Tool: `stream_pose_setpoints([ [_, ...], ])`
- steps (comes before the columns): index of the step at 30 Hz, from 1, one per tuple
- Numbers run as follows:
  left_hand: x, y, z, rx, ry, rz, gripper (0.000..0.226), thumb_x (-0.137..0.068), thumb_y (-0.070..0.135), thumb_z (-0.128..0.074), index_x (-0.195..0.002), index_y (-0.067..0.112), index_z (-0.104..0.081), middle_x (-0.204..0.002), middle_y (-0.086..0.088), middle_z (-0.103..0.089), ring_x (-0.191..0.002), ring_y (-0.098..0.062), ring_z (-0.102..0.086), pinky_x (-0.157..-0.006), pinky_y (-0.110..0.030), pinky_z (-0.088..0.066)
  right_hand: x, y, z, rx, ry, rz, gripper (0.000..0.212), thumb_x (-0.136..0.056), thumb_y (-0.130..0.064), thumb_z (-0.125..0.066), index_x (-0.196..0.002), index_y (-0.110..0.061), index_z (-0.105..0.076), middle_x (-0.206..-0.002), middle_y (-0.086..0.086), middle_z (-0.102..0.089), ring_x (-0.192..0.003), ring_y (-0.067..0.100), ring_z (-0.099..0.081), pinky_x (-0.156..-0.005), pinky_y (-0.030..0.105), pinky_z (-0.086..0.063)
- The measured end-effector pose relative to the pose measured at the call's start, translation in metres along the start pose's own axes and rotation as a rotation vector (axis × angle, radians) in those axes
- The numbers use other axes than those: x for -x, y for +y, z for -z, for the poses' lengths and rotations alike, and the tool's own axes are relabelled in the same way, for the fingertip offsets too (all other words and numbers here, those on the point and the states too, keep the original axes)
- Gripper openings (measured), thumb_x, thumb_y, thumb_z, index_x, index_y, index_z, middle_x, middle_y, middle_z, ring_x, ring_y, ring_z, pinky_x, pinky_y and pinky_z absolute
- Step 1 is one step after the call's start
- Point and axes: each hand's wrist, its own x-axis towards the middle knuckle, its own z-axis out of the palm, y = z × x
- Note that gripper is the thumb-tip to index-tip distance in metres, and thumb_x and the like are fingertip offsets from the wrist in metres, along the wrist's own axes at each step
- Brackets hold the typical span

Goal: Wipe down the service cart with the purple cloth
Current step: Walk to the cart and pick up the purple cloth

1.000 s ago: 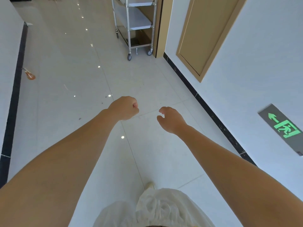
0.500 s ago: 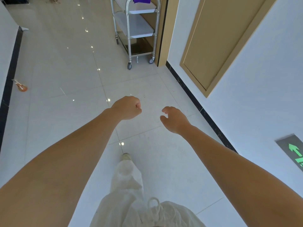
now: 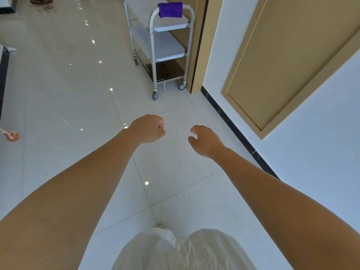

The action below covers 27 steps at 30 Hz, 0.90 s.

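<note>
The left hand (image 3: 148, 129) is held in an empty fist; the right hand (image 3: 206, 140) is kept loosely curled, holding nothing (nothing is within reach). The purple cloth (image 3: 170, 9) is draped over the service cart (image 3: 165, 49) handle, well ahead.

hands (image 3: 176, 133): 2 | service cart (image 3: 167, 49): 1 | purple cloth (image 3: 170, 9): 1 | shelves: 3

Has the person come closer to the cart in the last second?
Yes. The cart beside the tan door frame now appears larger and lower in view; the person walked forward.
</note>
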Motion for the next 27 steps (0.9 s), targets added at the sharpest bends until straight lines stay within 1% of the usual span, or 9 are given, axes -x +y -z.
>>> stream_pose_setpoints([
  [5, -0.058, -0.036, 0.029, 0.017, 0.011, 0.027, 0.019, -0.088, 0.019, -0.048, -0.099, 0.016, -0.063, -0.102, -0.001, -0.063, -0.091, -0.021, -0.057, -0.08, -0.033, -0.047, -0.07, -0.023, 0.01, -0.017, -0.007, 0.004, 0.042, -0.096, -0.025, -0.041, -0.137, -0.015, -0.041, -0.137, 0.004, -0.047, -0.125, 0.021, -0.043, -0.098, 0.031, -0.037],
  [9, -0.108, -0.054, 0.043, 0.051, 0.022, 0.027, 0.019, -0.089, 0.019, -0.049, -0.101, 0.014, -0.063, -0.101, -0.003, -0.064, -0.091, -0.021, -0.058, -0.079, -0.032, -0.048, -0.127, -0.028, 0.021, -0.033, -0.009, 0.003, 0.041, -0.096, -0.025, -0.041, -0.136, -0.015, -0.041, -0.136, 0.004, -0.047, -0.124, 0.021, -0.043, -0.099, 0.032, -0.037],
  [13, -0.165, -0.072, 0.055, 0.032, -0.001, 0.031, 0.018, -0.089, 0.02, -0.049, -0.101, 0.016, -0.062, -0.101, -0.002, -0.063, -0.089, -0.02, -0.057, -0.079, -0.032, -0.047, -0.192, -0.03, 0.03, -0.034, -0.02, 0.009, 0.041, -0.096, -0.025, -0.041, -0.135, -0.015, -0.042, -0.137, 0.004, -0.046, -0.125, 0.021, -0.043, -0.1, 0.032, -0.036],
  [17, -0.24, -0.084, 0.08, -0.016, 0.02, 0.015, 0.019, -0.09, 0.021, -0.049, -0.102, 0.015, -0.062, -0.102, -0.003, -0.063, -0.091, -0.02, -0.057, -0.079, -0.03, -0.046, -0.271, -0.028, 0.052, -0.036, -0.025, 0.037, 0.04, -0.097, -0.026, -0.042, -0.135, -0.015, -0.042, -0.138, 0.004, -0.046, -0.125, 0.021, -0.043, -0.101, 0.03, -0.035],
  [21, -0.325, -0.088, 0.112, -0.014, 0.031, 0.017, 0.019, -0.091, 0.02, -0.048, -0.103, 0.013, -0.062, -0.101, -0.005, -0.062, -0.091, -0.02, -0.056, -0.076, -0.027, -0.041, -0.357, -0.026, 0.081, -0.025, -0.054, 0.043, 0.039, -0.098, -0.028, -0.041, -0.135, -0.015, -0.042, -0.141, 0.005, -0.044, -0.128, 0.023, -0.041, -0.106, 0.034, -0.033],
  [24, -0.386, -0.092, 0.134, 0.005, 0.023, 0.048, 0.019, -0.09, 0.018, -0.048, -0.099, 0.012, -0.063, -0.098, -0.008, -0.063, -0.088, -0.021, -0.057, -0.074, -0.028, -0.043, -0.416, -0.027, 0.103, -0.028, -0.075, 0.053, 0.04, -0.098, -0.029, -0.04, -0.136, -0.015, -0.041, -0.143, 0.005, -0.042, -0.131, 0.023, -0.039, -0.108, 0.034, -0.031],
  [27, -0.441, -0.095, 0.152, 0.023, 0.044, 0.066, 0.019, -0.088, 0.018, -0.048, -0.099, 0.011, -0.062, -0.095, -0.008, -0.063, -0.087, -0.022, -0.057, -0.077, -0.031, -0.046, -0.471, -0.029, 0.125, -0.038, -0.071, 0.065, 0.041, -0.098, -0.029, -0.04, -0.137, -0.015, -0.04, -0.144, 0.005, -0.04, -0.131, 0.023, -0.039, -0.108, 0.034, -0.031],
])
